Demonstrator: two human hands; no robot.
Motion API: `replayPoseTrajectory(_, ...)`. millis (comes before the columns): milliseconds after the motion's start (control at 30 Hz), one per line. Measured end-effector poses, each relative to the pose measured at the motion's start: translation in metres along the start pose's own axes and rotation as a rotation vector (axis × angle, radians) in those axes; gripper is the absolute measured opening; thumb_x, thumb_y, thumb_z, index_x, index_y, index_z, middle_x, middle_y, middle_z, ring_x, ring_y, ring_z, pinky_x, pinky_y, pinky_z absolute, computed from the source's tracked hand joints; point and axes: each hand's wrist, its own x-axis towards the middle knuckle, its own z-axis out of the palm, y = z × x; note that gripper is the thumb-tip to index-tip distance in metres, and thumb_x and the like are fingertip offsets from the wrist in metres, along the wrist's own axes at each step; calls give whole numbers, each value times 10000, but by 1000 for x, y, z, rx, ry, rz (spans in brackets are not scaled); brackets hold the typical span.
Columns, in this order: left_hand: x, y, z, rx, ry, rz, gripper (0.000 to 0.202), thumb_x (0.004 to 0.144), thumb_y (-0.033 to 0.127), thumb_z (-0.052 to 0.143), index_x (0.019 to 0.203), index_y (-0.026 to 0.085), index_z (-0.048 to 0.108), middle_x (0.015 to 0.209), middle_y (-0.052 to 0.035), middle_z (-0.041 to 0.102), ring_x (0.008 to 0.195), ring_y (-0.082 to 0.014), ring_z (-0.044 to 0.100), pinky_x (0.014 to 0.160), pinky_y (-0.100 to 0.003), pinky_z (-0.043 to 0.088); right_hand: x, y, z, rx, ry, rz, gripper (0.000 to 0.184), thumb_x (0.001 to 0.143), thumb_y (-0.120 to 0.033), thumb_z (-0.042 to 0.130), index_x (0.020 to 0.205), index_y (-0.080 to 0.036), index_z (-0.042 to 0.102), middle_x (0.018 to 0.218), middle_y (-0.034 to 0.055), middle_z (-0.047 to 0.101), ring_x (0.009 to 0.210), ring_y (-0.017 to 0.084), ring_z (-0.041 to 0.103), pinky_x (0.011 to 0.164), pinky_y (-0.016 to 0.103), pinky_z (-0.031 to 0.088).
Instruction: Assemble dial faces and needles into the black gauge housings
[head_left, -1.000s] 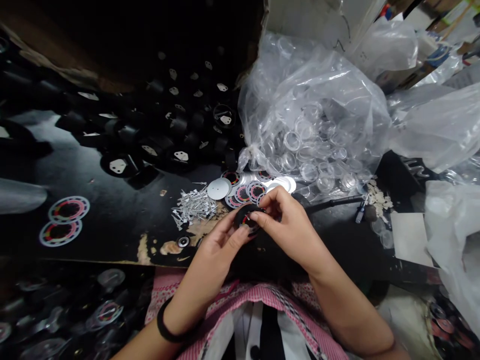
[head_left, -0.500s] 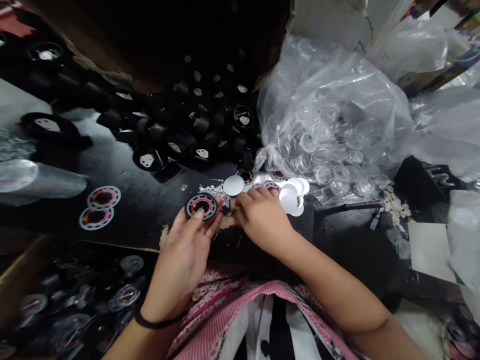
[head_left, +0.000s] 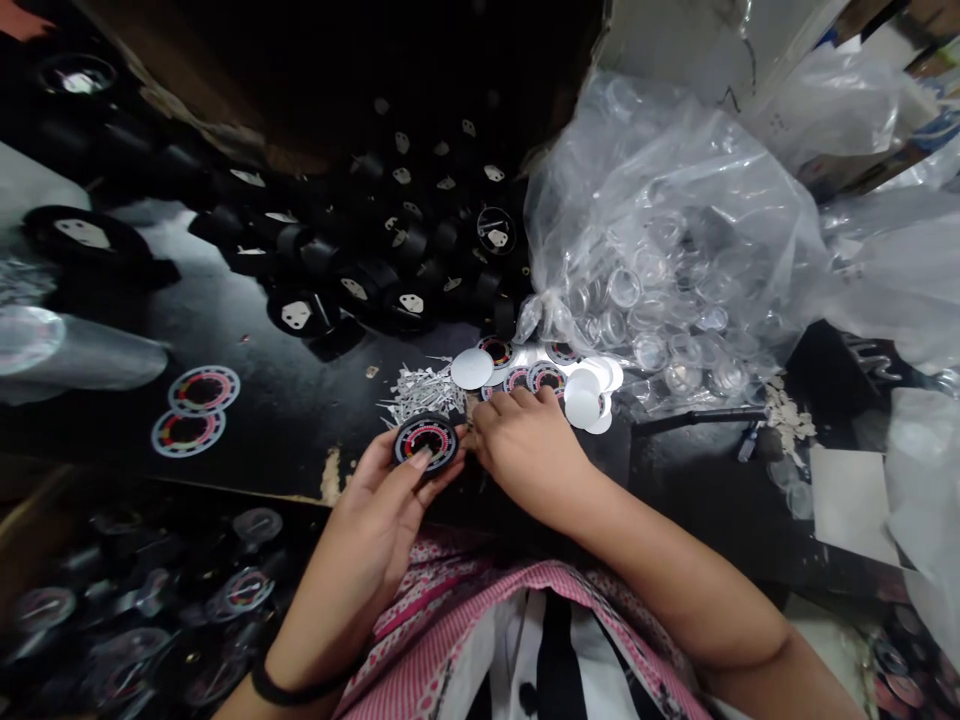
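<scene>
My left hand (head_left: 390, 495) grips a round black gauge (head_left: 426, 445) with a red and black dial facing up, the thumb lying over the dial. Just right of it is my right hand (head_left: 525, 440), its fingers curled down at the worktop; whatever they hold is hidden beneath them. A heap of small white pointers (head_left: 424, 393) lies beyond the gauge. Printed dial discs (head_left: 546, 377) and plain white discs (head_left: 583, 400) are spread past my right fingers.
Many black gauge housings (head_left: 300, 315) crowd the back. A clear bag (head_left: 660, 220) of transparent covers stands right of them. Two dial discs (head_left: 189, 432) lie at left, near a stack in clear wrap (head_left: 112, 355). Assembled gauges (head_left: 247, 592) fill the lower left. A white card (head_left: 855, 505) lies right.
My left hand has brought the gauge right and nearer to me, close to my right fingers. More of the pointer heap shows. My right hand has barely shifted.
</scene>
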Motion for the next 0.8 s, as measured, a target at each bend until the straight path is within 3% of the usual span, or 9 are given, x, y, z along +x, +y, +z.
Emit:
replayPoseTrajectory(100,-4,1,-3,-23,22,-17,203,812,265,761,996,216,691,1061,-70,773,1014,-239,733,900,-351,588,4,-1,3,28,8,4,152,962,-186,500,992,-119,633,943,126,706,881,297,633,782,439,424)
replayPoseTrajectory(200,-9,3,-1,-110,15,-137,177,864,267,704,1037,235,686,1112,-58,772,1001,-250,746,842,-356,616,2,5,2,210,37,61,120,948,-209,537,931,-144,637,908,92,711,880,259,637,804,402,419)
replayPoseTrajectory(300,-10,6,11,-259,-45,-315,121,929,213,596,980,220,705,1119,-44,772,1017,-241,743,871,-381,617,-7,13,-2,497,101,93,33,902,-190,609,877,-178,626,867,34,692,851,196,622,802,334,424)
replayPoseTrajectory(367,-8,8,22,-326,-59,-359,188,949,167,528,949,191,713,1104,-68,776,1030,-226,739,902,-362,605,-15,16,-5,601,163,98,24,886,-178,625,864,-183,621,865,29,669,845,185,603,797,318,431)
replayPoseTrajectory(500,-5,3,37,-275,-62,-282,149,916,184,576,976,163,711,1089,-131,779,1047,-252,734,938,-376,587,-31,20,-9,610,238,189,38,908,-202,606,874,-188,617,915,50,640,898,204,580,805,336,429)
replayPoseTrajectory(667,-8,-8,41,-136,-78,-26,271,809,261,750,1073,235,696,1146,-69,763,1070,-259,716,976,-406,565,-37,19,-13,465,184,259,95,924,-250,616,860,-180,606,917,52,642,897,223,579,808,371,388)
replayPoseTrajectory(800,-7,-3,46,-10,-44,48,328,800,316,757,1113,259,677,1113,-54,761,1035,-249,719,976,-394,551,-41,20,-18,644,260,215,118,951,-216,581,838,-189,599,872,20,630,854,178,581,782,329,392)
